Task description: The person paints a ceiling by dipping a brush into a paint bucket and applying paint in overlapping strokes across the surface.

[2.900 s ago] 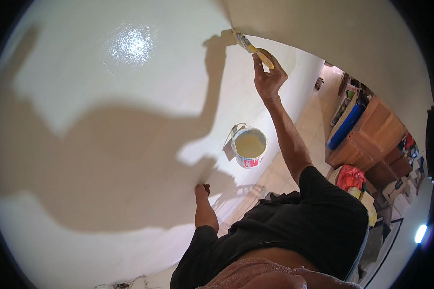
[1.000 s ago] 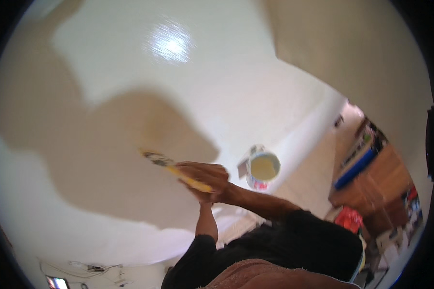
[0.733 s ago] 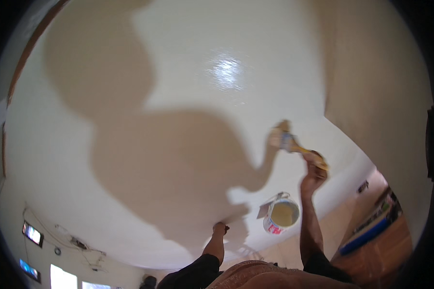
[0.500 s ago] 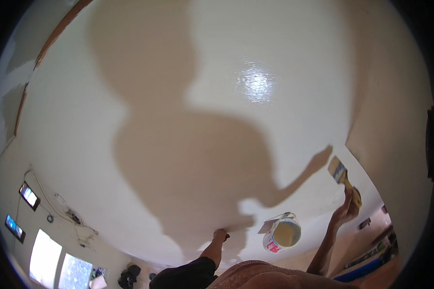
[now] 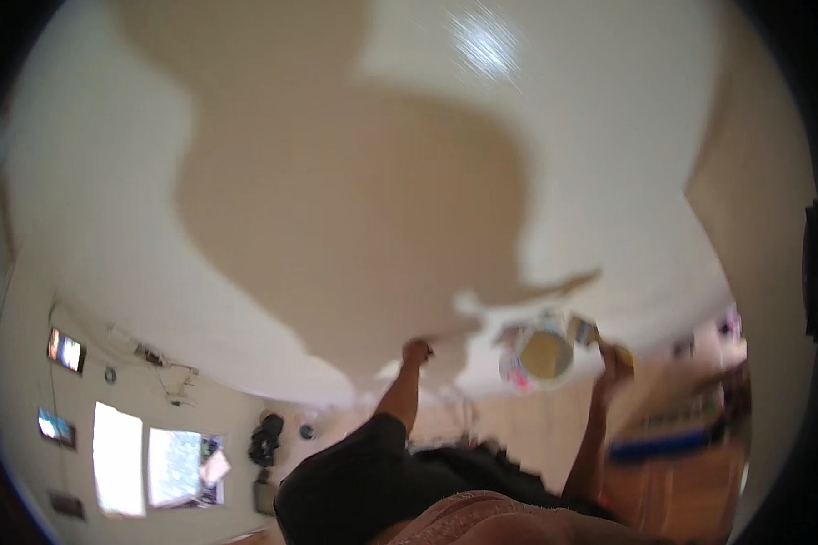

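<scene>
In my right hand [image 5: 616, 361] is a wide, flat paintbrush [image 5: 583, 329], gripped by its yellowish handle. Its bristles point left, close to the right rim of a white paint bucket [image 5: 521, 371]; whether they touch it I cannot tell. Cream-coloured paint [image 5: 546, 353] shows inside the bucket, and red marking is on its side. My left hand [image 5: 417, 351] is closed, low in front of the wall, left of the bucket. What its fingers hold, if anything, is hidden. Motion blurs the brush and bucket.
A pale wall [image 5: 609, 163] fills most of the view, with my shadow [image 5: 364, 200] across it. Wall-mounted screens [image 5: 66, 351], cables and a bright window [image 5: 118, 460] are at left. At lower right lies a long blue object [image 5: 668, 445] by a brown surface [image 5: 677, 495].
My right hand has brought the paintbrush down and left, from near the wall's corner to beside the bucket. The view has tilted downward. My left hand remains closed.
</scene>
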### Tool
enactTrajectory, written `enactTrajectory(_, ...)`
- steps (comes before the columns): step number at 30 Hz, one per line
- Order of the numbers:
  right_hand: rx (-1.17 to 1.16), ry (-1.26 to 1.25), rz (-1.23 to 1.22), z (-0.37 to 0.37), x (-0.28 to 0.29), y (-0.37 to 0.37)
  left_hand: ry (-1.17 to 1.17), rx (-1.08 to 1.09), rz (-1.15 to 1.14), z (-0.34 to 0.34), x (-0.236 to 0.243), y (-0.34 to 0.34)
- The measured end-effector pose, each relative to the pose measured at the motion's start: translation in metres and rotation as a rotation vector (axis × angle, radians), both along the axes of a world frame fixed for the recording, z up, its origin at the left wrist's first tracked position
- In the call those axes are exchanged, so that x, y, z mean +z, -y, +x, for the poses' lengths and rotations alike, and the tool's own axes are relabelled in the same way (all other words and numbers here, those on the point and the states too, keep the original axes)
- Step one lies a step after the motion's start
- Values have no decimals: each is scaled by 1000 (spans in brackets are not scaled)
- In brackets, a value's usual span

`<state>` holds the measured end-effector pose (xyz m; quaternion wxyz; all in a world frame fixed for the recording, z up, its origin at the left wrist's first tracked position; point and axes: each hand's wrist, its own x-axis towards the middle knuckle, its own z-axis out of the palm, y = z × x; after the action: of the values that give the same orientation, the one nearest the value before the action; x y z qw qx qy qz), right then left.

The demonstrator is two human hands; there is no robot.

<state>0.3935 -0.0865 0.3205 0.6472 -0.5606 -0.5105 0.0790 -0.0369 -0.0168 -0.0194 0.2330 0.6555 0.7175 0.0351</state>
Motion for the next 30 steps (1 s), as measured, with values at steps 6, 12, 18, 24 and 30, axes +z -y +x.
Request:
enactTrajectory(6,-97,226,-430,5,-49,-13,427,87,-57,-51,-43,0)
enactTrajectory(12,-50,107,-278,7,-57,-7,1170,979,-423,5,46,-13)
enactTrajectory(18,42,356,-644,-22,-93,-41,1134,1107,-373,-1,53,-5)
enactTrajectory(24,91,530,-903,-32,-133,-67,1129,1039,-397,-3,57,-3)
enactTrajectory(30,78,505,-923,-41,-114,-64,1122,1120,-375,-5,49,-1)
